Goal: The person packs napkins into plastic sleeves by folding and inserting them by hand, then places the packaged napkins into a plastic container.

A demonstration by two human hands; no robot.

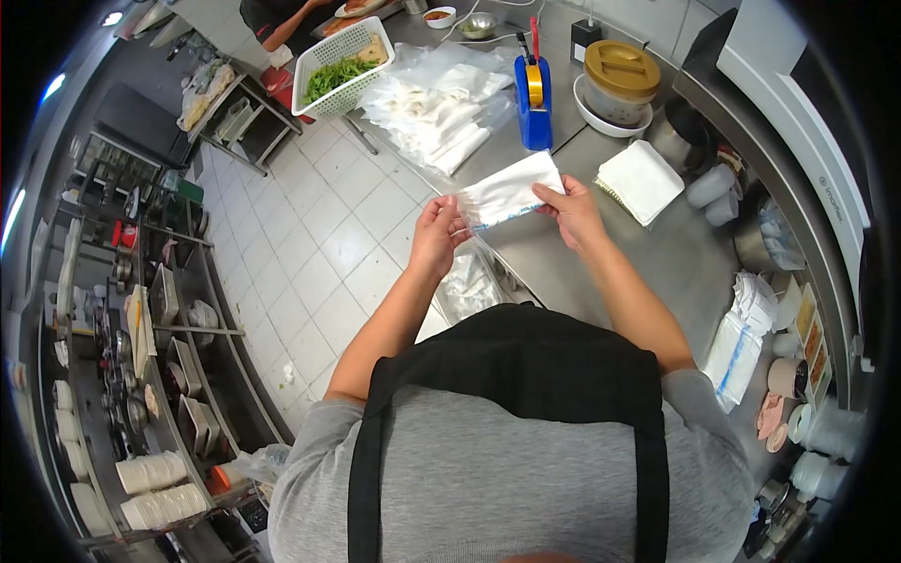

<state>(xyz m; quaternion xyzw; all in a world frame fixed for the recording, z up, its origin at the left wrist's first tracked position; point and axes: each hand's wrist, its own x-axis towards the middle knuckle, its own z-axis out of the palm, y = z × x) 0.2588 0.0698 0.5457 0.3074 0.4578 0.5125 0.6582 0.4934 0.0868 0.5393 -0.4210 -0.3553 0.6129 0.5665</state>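
Both hands hold a white plastic packet (510,195) with blue print along its lower edge, raised over the edge of the steel counter (563,272). My right hand (574,214) pinches its right end, thumb on top. At the left end, the curled fingers of my left hand (437,235) grip the crinkled clear plastic. Just beyond the packet stands a blue bag-neck tape sealer (534,108) with a yellow tape roll and a red handle. Behind and left of it lies a heap of similar white packets (436,113). A stack of white paper napkins (643,181) sits to the right.
A white basket of green leaves (343,72) stands at the counter's far left, near another person's arm (291,26). A yellow-lidded tub (621,70) sits in a white bowl. Packs of white bags (737,352) lie at right. Loaded shelves (155,328) line the left.
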